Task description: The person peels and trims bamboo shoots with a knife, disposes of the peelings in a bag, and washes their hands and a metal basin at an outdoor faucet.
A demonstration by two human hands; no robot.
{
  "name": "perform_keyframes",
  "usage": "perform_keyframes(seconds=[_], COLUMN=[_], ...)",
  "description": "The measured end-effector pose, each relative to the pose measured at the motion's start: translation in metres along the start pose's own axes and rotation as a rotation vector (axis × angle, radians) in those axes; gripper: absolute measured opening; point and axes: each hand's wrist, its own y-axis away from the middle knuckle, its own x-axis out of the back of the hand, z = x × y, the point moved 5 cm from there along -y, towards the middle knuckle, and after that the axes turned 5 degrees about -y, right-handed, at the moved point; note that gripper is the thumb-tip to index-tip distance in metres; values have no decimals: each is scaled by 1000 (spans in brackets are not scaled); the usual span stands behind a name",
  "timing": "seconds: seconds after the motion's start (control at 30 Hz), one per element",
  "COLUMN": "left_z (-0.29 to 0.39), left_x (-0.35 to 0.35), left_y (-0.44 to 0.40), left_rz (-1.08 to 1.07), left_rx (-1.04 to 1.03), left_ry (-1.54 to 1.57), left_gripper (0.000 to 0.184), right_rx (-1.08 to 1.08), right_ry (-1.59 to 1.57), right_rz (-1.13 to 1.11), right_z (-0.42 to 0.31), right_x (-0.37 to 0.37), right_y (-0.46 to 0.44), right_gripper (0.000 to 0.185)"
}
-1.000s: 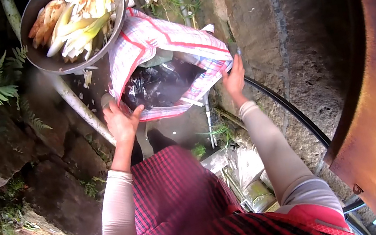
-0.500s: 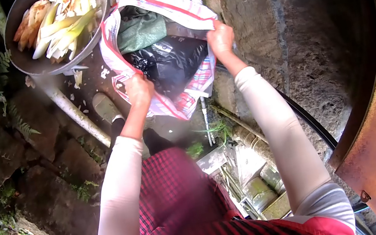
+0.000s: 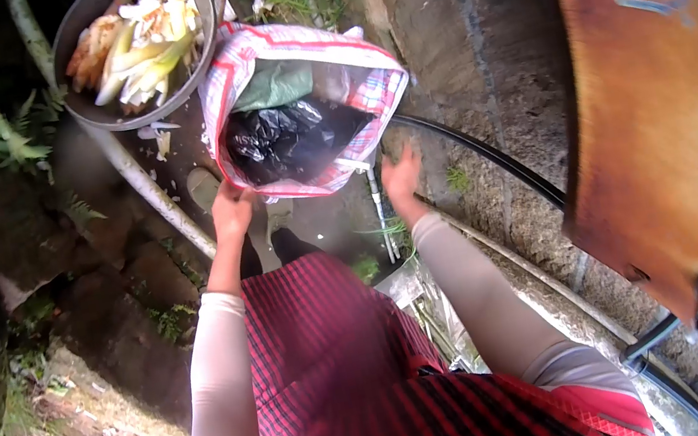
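Note:
A white plaid woven bag (image 3: 384,72) with red trim stands with its mouth wide open. Inside it lie a black plastic bag (image 3: 289,140) and a green woven sack (image 3: 274,84). My left hand (image 3: 233,210) pinches the near left rim of the plaid bag. Off the bag's near right corner, my right hand (image 3: 402,173) is open, fingers apart and holding nothing.
A round metal pan (image 3: 77,102) of pale, yellow-green and brown cut plant pieces (image 3: 143,53) sits at upper left. Beside it runs a pale pole (image 3: 142,180). A black hose (image 3: 487,152) crosses toward a rusty orange metal panel (image 3: 639,167). Ferns (image 3: 8,138) grow at left.
My right hand has let go of the bag's rim and moved down, away from it. My left hand has slid lower along the rim, and the bag's near edge has settled.

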Motion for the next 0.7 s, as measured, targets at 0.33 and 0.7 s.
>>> perform_keyframes(seconds=[0.33, 0.7], left_z=[58, 76], left_x=[103, 150], left_y=[133, 175], left_rz=[48, 32], left_rx=[-70, -71], left_ry=[278, 69], left_gripper=[40, 34], right_rx=[22, 148], right_ry=[17, -83], right_rz=[-601, -604], right_z=[-7, 16], right_x=[54, 144], right_y=[133, 163], right_gripper=[37, 34])
